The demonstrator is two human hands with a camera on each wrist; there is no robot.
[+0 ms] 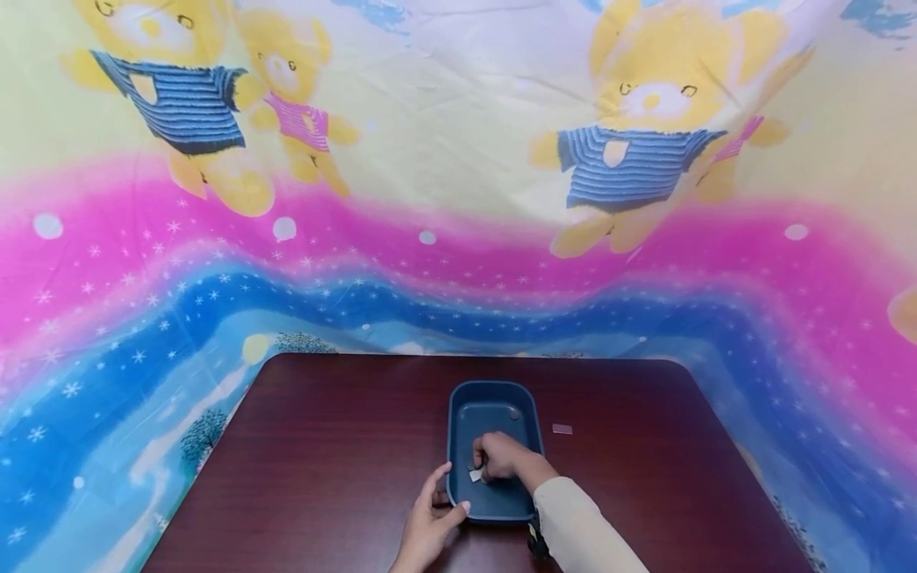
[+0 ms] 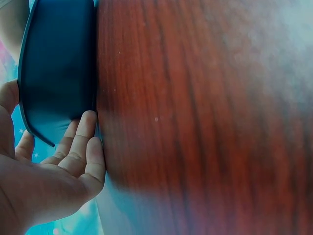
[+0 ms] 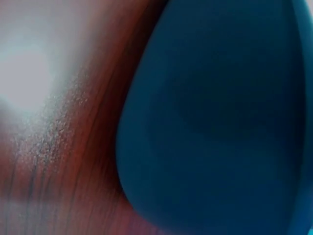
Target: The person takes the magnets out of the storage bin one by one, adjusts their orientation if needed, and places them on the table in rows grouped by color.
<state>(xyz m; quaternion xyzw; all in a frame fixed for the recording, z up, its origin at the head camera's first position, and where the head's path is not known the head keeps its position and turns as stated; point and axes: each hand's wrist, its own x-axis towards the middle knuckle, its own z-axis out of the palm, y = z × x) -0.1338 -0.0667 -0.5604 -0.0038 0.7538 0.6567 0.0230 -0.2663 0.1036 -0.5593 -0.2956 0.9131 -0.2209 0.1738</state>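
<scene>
A dark blue rectangular tray with raised walls (image 1: 494, 508) stands on the table in the head view. At its near left corner my left hand (image 1: 427, 521) holds the rim and outer wall; the left wrist view shows the fingers against that wall (image 2: 58, 58). Inside the tray, my right hand (image 1: 501, 458) is bent down with curled fingers, pinching a small white piece (image 1: 476, 475) near the tray floor. What exactly the piece is cannot be made out. The right wrist view shows the tray's outer wall (image 3: 210, 122) up close, but not the hand.
A small round object (image 1: 513, 415) lies in the tray's far right corner. To the right of the tray, a small flat pinkish rectangle (image 1: 562, 429) lies on the dark red wooden table (image 1: 344, 446). Behind the table hangs a printed bear cloth (image 1: 430, 159).
</scene>
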